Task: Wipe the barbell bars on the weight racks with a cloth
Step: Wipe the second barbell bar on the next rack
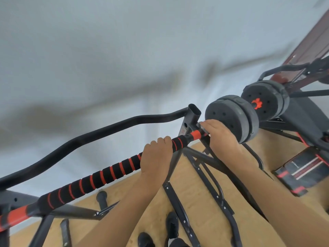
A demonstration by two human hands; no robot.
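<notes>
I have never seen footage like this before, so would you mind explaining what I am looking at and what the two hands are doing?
This is a single picture from a wide-angle camera worn on a person's head, looking down past their arms. The left hand grips a barbell bar wrapped in black foam with red rings. The bar rests on a dark metal rack. The right hand lies on the bar's red end, beside a black weight plate, and seems to press something pale against it, possibly the cloth; too little shows to be sure. Below are a wooden floor and the person's black shoes.
</notes>
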